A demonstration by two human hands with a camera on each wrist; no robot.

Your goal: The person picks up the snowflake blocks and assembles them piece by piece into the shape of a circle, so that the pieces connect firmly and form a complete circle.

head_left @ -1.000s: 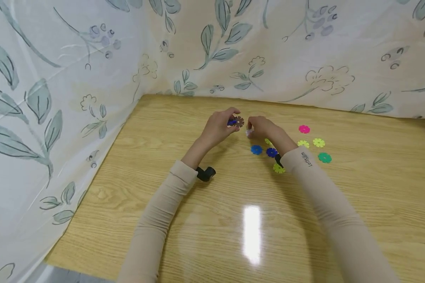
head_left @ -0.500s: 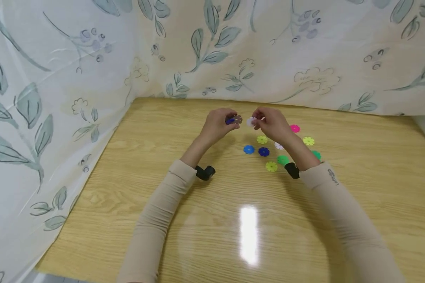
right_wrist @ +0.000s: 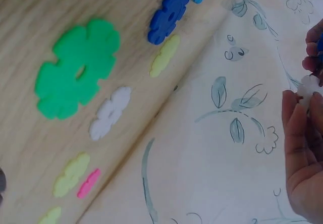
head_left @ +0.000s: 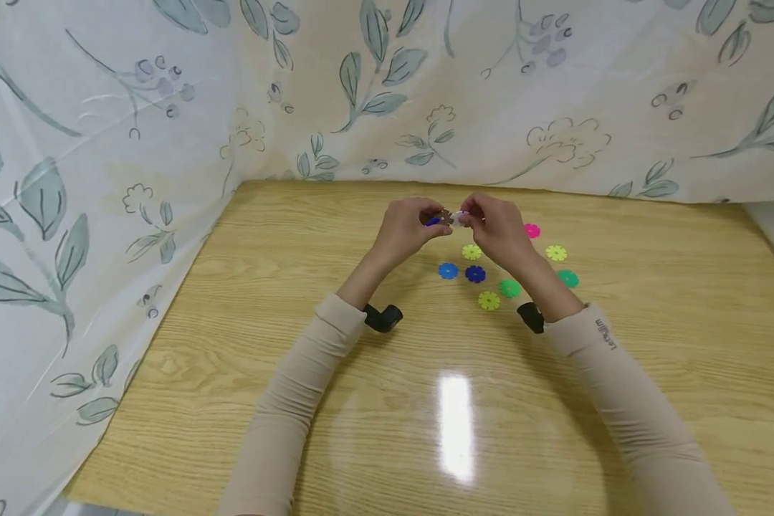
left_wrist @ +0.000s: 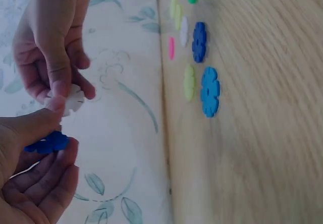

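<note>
My left hand (head_left: 403, 229) holds a blue flower-shaped disc (left_wrist: 53, 142) together with a brown notched disc (head_left: 444, 216), above the far part of the table. A white flower-shaped disc (left_wrist: 75, 99) is pinched between the thumb and fingers of my right hand (head_left: 498, 223). In the head view the white disc's edge meets the brown disc's edge; fingers partly cover both, so I cannot tell whether their notches interlock. The left wrist view shows the blue disc lying across the left fingers, under the thumb.
Loose discs lie on the wooden table (head_left: 232, 344) below and right of my hands: light blue (head_left: 448, 271), dark blue (head_left: 474, 274), green (head_left: 509, 288), pink (head_left: 532, 231), white (right_wrist: 110, 113) and several yellow ones. A floral cloth (head_left: 387, 86) hangs behind and at the left.
My right hand has lifted the white disc and brought it left to the brown disc; the gap between them has closed. My left hand keeps its hold on the blue and brown discs.
</note>
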